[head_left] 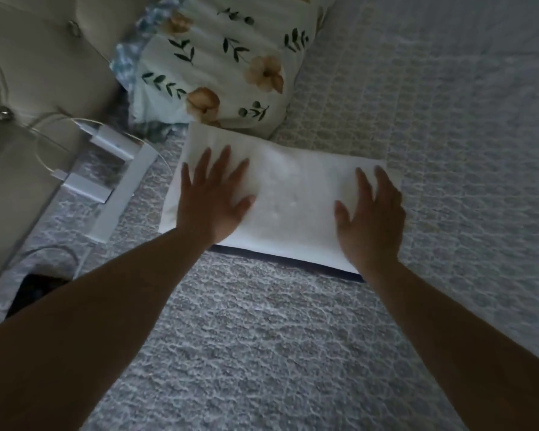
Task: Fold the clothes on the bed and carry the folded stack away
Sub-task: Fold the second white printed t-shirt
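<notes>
Left hand: showing bare, no ring or glove visible.
Right hand: showing bare too, nails looking short, though the dim light is making that hard to tell.
Left forearm: running bare to the frame edge, no sleeve showing.
Right forearm: running bare likewise, nothing worn at the wrist.

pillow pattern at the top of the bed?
Pillow: white with tan flowers and dark green leaf sprigs; head view.
</notes>
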Demonstrator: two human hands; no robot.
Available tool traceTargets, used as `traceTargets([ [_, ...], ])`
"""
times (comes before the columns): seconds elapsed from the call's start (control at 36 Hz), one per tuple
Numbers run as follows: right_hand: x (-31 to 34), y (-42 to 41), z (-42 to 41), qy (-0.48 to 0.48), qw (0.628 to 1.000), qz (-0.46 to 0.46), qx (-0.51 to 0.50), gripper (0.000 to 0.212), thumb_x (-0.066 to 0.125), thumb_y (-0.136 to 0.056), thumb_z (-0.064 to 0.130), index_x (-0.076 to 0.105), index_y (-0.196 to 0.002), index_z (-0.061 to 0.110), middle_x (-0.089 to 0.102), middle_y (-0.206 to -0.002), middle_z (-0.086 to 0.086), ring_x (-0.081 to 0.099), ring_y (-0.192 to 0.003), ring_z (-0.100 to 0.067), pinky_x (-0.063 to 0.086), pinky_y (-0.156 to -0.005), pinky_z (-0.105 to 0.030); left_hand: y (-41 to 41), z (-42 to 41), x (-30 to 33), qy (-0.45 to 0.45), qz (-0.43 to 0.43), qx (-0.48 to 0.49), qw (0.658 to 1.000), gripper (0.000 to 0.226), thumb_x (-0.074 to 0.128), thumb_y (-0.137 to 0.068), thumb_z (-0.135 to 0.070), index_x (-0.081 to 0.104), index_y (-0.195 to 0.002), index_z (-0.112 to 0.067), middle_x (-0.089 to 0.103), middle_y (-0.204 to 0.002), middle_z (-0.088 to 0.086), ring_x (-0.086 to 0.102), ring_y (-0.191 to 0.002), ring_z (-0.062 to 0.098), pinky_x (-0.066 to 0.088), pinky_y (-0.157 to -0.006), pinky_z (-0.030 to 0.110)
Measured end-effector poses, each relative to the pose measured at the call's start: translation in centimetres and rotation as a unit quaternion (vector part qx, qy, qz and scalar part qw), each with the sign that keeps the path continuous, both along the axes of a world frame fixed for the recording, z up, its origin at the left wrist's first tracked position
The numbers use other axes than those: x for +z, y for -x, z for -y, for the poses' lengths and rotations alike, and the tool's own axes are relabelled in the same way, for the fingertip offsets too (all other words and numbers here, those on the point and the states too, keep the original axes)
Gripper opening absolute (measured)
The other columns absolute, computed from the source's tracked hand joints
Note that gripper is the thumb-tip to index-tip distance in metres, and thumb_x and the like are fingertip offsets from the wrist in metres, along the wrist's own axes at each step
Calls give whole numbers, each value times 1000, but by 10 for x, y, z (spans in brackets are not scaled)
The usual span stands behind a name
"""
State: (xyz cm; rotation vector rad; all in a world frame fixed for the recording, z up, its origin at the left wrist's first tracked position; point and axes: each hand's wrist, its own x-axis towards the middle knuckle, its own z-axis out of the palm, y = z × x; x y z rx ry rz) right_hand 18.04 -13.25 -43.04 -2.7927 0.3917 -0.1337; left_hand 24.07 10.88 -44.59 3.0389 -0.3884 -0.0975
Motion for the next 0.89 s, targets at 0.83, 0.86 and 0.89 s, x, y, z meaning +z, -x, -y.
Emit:
traceTargets([
  [0.83,-18,157,55,-25,973,-186,132,64,42,-93,15,17,-151,22,8,-160,0,5,-147,-18,11,-118,-34,190,133,8,-92,-155,-87,980,66,28,-96,-53,-5,-150,-35,-20,-158,1,-27,-142,25,-17,-112,54],
  [0.86,-16,171,66,-24,973,-200,111,63,39,-95,17,14,-152,24,5,-160,1,4,-147,-17,10,-118,-34,201,146,11,-91,-161,-99,978,66,29,-96,-53,-5,-150,-36,-19,-158,1,-28,-141,25,-18,-112,54],
  [0.89,-14,183,76,-28,974,-207,90,62,38,-96,19,11,-152,25,3,-160,2,3,-147,-17,10,-118,-34,213,159,13,-89,-165,-111,976,67,30,-96,-52,-6,-150,-36,-19,-158,1,-30,-140,25,-19,-112,54],
])
